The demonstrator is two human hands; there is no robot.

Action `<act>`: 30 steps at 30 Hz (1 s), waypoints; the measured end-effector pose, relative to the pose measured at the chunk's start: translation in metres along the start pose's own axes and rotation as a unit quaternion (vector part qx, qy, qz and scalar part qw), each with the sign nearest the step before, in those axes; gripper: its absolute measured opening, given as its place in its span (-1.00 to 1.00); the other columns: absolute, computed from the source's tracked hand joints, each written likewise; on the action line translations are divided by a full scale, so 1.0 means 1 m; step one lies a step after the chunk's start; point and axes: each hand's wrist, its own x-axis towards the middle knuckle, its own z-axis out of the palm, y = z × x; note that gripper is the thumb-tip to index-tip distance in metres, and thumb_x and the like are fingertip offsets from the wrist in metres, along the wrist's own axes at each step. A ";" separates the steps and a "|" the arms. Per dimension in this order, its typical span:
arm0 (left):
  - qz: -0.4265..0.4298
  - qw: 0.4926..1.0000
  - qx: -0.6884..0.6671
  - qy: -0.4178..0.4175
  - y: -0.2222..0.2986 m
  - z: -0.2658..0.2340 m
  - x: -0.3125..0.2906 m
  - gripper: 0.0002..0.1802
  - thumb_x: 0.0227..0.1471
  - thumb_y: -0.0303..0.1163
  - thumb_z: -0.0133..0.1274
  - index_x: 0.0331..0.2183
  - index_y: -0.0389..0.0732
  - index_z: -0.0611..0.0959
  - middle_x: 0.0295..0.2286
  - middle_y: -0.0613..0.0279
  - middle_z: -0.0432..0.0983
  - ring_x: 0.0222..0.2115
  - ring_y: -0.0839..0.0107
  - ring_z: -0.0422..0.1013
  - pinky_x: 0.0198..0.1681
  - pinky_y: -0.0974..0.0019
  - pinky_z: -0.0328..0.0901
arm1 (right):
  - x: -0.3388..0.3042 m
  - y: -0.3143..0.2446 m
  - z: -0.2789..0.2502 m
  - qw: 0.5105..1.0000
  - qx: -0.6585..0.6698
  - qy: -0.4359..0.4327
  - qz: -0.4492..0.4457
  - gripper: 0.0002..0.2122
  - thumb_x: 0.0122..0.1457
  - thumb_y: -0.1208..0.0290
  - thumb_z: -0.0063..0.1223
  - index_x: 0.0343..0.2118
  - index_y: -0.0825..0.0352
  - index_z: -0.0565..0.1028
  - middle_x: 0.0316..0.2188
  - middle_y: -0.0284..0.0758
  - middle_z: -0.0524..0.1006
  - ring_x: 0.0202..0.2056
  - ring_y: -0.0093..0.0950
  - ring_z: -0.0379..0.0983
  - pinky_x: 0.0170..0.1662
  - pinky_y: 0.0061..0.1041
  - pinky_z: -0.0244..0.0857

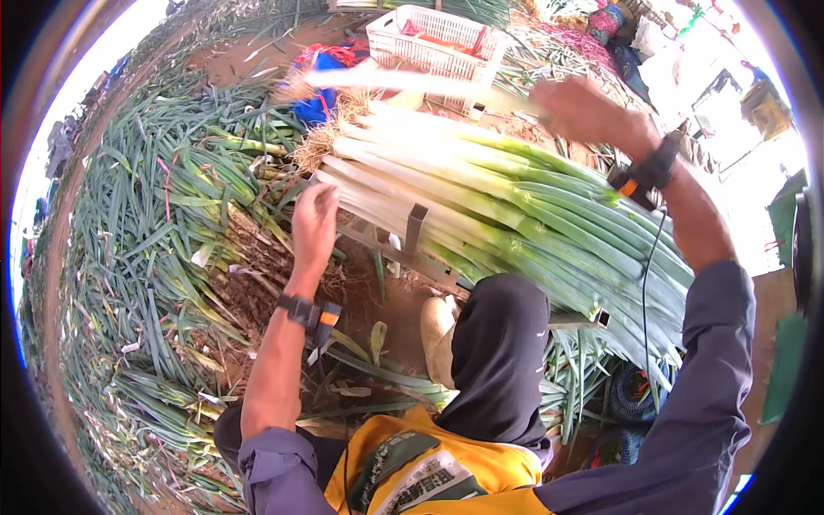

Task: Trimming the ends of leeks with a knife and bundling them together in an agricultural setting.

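A thick heap of leeks (515, 197) lies on a metal rack (415, 227) in front of me, white stems and roots to the left, green leaves to the right. Above the heap my right hand (584, 112) is closed around a single leek (395, 81), held level and smeared by motion, its root end pointing left. My left hand (315, 219) is closed with the fingertips together beside the nearest white stems, at the rack's left end. Whatever sits between those fingertips is too small to make out.
Loose leeks (129, 223) cover the ground on my left. Beyond the rack stands a white plastic crate (429, 43), with a blue bag (318, 99) nearby. My bent knee (498, 343) is close to the rack. A cable (648, 292) hangs from my right wrist.
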 end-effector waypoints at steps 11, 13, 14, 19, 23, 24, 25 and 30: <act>0.225 0.961 0.153 0.045 0.024 0.100 0.089 -0.75 0.11 -0.47 0.12 -0.13 -0.22 0.56 -0.27 0.03 0.43 -0.23 0.07 0.43 -0.16 0.10 0.37 | -0.017 -0.037 0.052 0.973 0.186 -0.135 0.003 -0.67 0.24 0.19 0.05 -0.14 0.39 0.46 -0.33 -0.12 0.48 -0.23 -0.12 0.46 -0.10 -0.16 0.26; 0.230 0.954 0.187 0.045 0.018 0.105 0.093 -0.76 0.11 -0.47 0.11 -0.14 -0.21 0.56 -0.27 0.04 0.43 -0.22 0.05 0.43 -0.15 0.07 0.36 | -0.014 -0.041 0.056 0.954 0.282 -0.098 -0.011 -0.65 0.22 0.24 0.11 -0.05 0.38 0.46 -0.33 -0.12 0.48 -0.25 -0.12 0.48 -0.16 -0.16 0.31; 0.239 0.946 0.215 0.047 0.015 0.109 0.095 -0.77 0.12 -0.46 0.10 -0.14 -0.20 0.57 -0.26 0.04 0.42 -0.22 0.02 0.42 -0.13 0.04 0.35 | -0.015 -0.039 0.062 0.954 0.284 -0.085 -0.030 -0.65 0.22 0.28 0.13 -0.02 0.38 0.47 -0.32 -0.12 0.49 -0.27 -0.11 0.49 -0.20 -0.16 0.34; 0.235 0.932 0.274 0.030 0.008 0.117 0.100 -0.80 0.12 -0.39 0.10 -0.20 -0.22 0.61 -0.23 0.05 0.41 -0.21 0.00 0.40 -0.11 0.03 0.32 | -0.014 -0.047 0.075 0.955 0.284 -0.079 -0.019 -0.71 0.23 0.32 0.12 -0.07 0.39 0.49 -0.34 -0.12 0.49 -0.29 -0.10 0.49 -0.21 -0.19 0.34; 0.240 0.923 0.300 0.008 0.005 0.121 0.095 -0.77 0.14 -0.30 0.09 -0.25 -0.25 0.66 -0.23 0.04 0.43 -0.21 0.00 0.40 -0.11 0.02 0.31 | -0.016 -0.050 0.083 0.951 0.306 -0.041 -0.005 -0.74 0.21 0.32 0.15 -0.16 0.41 0.50 -0.41 -0.13 0.47 -0.34 -0.11 0.48 -0.26 -0.19 0.36; 0.243 0.921 0.306 0.017 -0.003 0.118 0.095 -0.77 0.15 -0.27 0.09 -0.24 -0.20 0.67 -0.22 0.05 0.45 -0.20 0.02 0.41 -0.12 0.02 0.30 | -0.016 -0.058 0.082 0.960 0.280 -0.028 0.001 -0.75 0.21 0.33 0.15 -0.18 0.41 0.51 -0.41 -0.13 0.47 -0.35 -0.12 0.48 -0.27 -0.20 0.36; 0.240 0.922 0.302 0.010 -0.011 0.114 0.104 -0.77 0.15 -0.27 0.09 -0.24 -0.20 0.67 -0.22 0.05 0.45 -0.20 0.02 0.41 -0.12 0.02 0.30 | -0.014 -0.065 0.082 0.968 0.252 -0.016 0.007 -0.76 0.22 0.33 0.14 -0.20 0.42 0.51 -0.42 -0.13 0.47 -0.36 -0.14 0.48 -0.28 -0.22 0.36; 0.252 0.907 0.338 -0.003 -0.009 0.118 0.106 -0.76 0.15 -0.20 0.10 -0.25 -0.15 0.65 -0.22 0.17 0.47 -0.20 0.08 0.41 -0.11 0.03 0.28 | -0.012 -0.019 0.093 0.955 0.292 0.039 0.034 -0.77 0.31 0.31 0.02 -0.26 0.43 0.52 -0.36 -0.06 0.51 -0.31 -0.12 0.48 -0.21 -0.22 0.36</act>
